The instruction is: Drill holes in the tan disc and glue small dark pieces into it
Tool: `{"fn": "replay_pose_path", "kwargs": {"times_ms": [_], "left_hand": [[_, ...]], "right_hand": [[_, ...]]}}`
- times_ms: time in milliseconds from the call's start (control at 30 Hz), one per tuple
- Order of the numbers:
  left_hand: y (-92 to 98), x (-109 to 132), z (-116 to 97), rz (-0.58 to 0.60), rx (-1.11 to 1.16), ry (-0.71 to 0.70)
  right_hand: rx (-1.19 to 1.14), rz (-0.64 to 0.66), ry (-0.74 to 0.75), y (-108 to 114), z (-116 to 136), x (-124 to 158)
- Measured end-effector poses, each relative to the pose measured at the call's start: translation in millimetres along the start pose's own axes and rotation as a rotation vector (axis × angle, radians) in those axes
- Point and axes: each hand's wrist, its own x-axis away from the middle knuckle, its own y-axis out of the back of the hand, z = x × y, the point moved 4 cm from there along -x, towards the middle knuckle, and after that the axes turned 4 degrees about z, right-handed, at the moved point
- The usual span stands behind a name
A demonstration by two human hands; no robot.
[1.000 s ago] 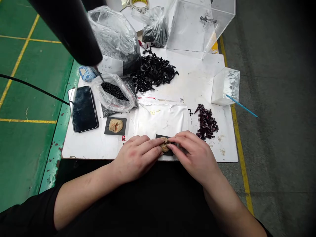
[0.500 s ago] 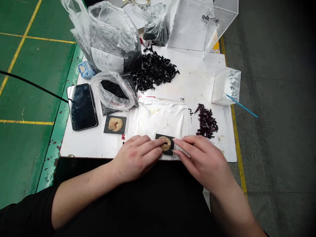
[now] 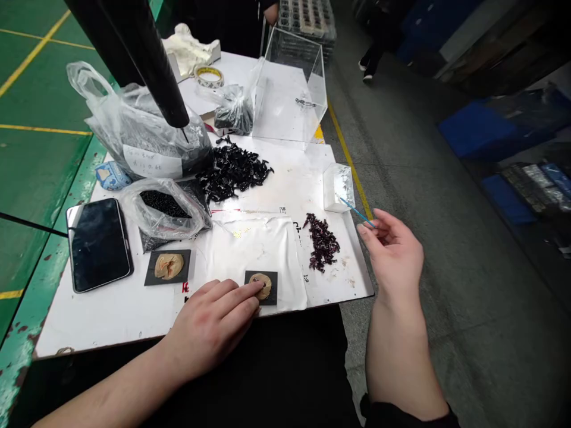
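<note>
My left hand [image 3: 218, 318] rests at the table's front edge, its fingers close together, holding a small black square plate [image 3: 270, 299]. Its index fingertip presses on the round tan putty-like lump [image 3: 266, 289] on that plate; the thumb is hidden. Out to the right, my right hand [image 3: 395, 252] pinches the end of a thin blue stick [image 3: 352, 206] between thumb and fingers. The stick's other end is in a small clear box [image 3: 335, 189]. A second black plate [image 3: 151, 274] with a similar tan lump [image 3: 169, 267] lies left of my left hand.
Dark purple pieces [image 3: 322, 241] and black pieces [image 3: 238, 171] lie in heaps. Plastic bags [image 3: 147, 134], a phone [image 3: 99, 245], tape [image 3: 209, 76] and a large clear box [image 3: 289, 89] are around. A dark tube [image 3: 156, 65] hangs over the bags. People stand beyond.
My right hand has left the black plate, moved right and taken hold of the blue stick. My left hand stays on the plate. The view has swung right and up.
</note>
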Motion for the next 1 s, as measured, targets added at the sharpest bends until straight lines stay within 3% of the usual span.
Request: {"fn": "replay_pose_path", "kwargs": {"times_ms": [133, 300, 633, 900, 1000], "left_hand": [[1.4, -0.6, -0.5, -0.033, 0.003, 0.003], [1.0, -0.6, -0.6, -0.028, -0.02, 0.009], [3.2, -0.4, -1.3, -0.055, -0.007, 0.011], [2.7, 0.0, 0.4, -0.063, -0.003, 0.032], [1.9, 0.2, 2.0, -0.063, 0.021, 0.044]], "right_hand": [[0.021, -0.08, 0.11, -8.8, 23.3, 6.0], [0.08, -0.2, 0.271, -4.7, 52.1, 7.2], [0.094, -0.259, 0.269, 2.8, 65.2, 4.7], [-0.175, -0.549, 0.307, 16.2, 73.4, 9.4], [-0.279, -0.576, 0.345, 23.1, 79.2, 13.2]]}}
